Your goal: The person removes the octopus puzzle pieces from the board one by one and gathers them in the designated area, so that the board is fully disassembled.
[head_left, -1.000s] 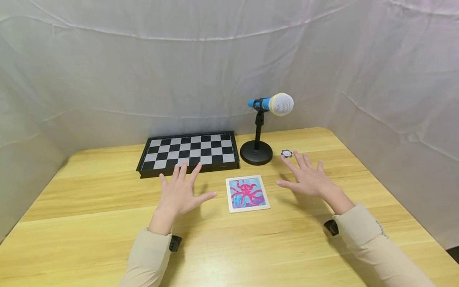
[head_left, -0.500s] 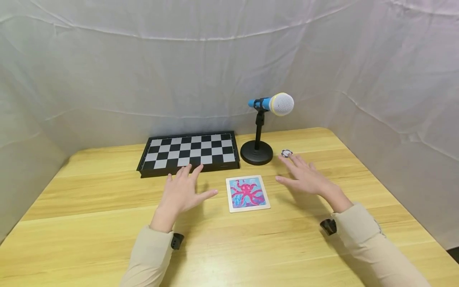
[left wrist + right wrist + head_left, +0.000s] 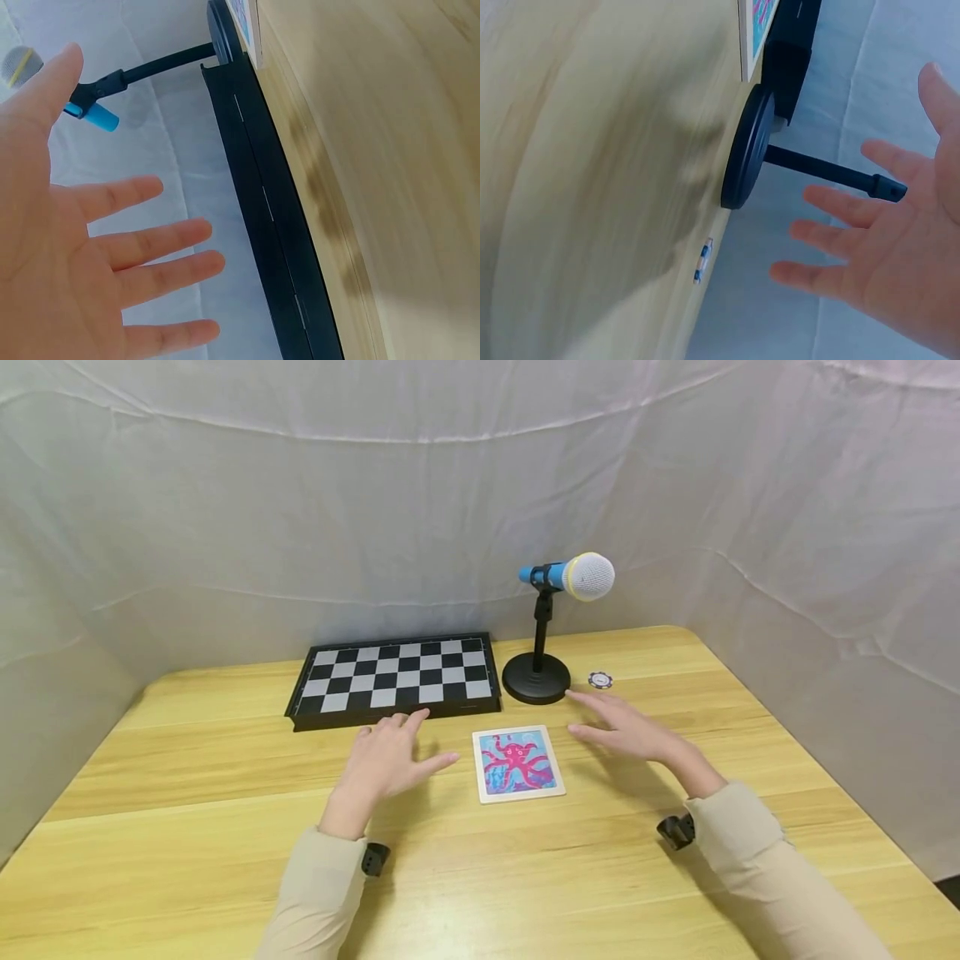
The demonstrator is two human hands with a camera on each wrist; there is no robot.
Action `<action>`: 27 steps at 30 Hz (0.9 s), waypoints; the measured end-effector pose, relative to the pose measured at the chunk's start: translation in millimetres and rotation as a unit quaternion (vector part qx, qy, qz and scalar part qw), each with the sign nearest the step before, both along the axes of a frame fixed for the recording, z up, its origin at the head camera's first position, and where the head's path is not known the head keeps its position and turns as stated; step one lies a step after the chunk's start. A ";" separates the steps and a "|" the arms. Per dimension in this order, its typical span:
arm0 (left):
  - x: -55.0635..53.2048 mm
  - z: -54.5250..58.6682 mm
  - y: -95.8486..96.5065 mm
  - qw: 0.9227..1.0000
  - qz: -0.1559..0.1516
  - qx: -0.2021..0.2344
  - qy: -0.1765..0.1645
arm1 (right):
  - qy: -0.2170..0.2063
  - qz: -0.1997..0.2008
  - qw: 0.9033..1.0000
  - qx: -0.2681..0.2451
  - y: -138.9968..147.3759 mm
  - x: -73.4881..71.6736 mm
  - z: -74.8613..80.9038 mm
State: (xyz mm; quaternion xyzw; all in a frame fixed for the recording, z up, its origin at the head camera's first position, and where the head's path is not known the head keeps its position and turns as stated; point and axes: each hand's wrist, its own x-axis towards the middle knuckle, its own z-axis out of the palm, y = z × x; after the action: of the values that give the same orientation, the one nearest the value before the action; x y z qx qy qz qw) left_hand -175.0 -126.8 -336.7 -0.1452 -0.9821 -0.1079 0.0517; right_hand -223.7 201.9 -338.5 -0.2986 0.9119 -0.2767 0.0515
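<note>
My left hand (image 3: 381, 764) hovers over the table just in front of the folding chessboard (image 3: 393, 677), fingers spread and holding nothing; the left wrist view shows its bare palm (image 3: 52, 277). On the other side, my right hand (image 3: 626, 732) hangs above the wood, also holding nothing, with fingers extended toward the microphone stand's round base (image 3: 536, 679). Between the hands lies a square picture tile (image 3: 517, 764) with a pink octopus in a pale frame. Behind the right hand a poker chip (image 3: 600, 680) lies flat. A blue microphone (image 3: 566, 577) with a white head sits in the stand's clip.
The wooden table (image 3: 525, 893) has its rear edge against a pale fabric curtain (image 3: 360, 527). More curtain hangs along the left and right sides. The microphone stand (image 3: 540, 631) rises tall right beside the chessboard.
The right hand has shifted left, away from the poker chip, and turned more sideways. The left hand has edged slightly right, its fingers lowered and closer together. The objects stay in place.
</note>
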 end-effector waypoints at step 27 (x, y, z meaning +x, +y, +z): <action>-19.9 -5.4 15.1 0.993 -0.069 0.080 -0.059 | -0.231 -0.005 0.960 -0.157 -38.8 -20.1 -16.6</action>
State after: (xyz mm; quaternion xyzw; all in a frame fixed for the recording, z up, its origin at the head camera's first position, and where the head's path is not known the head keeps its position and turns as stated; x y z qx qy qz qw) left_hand -194.9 -111.7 -342.1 -0.2017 -0.9592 -0.1979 -0.0029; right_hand -243.9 163.1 -355.1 -0.2263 0.8220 -0.4778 0.2115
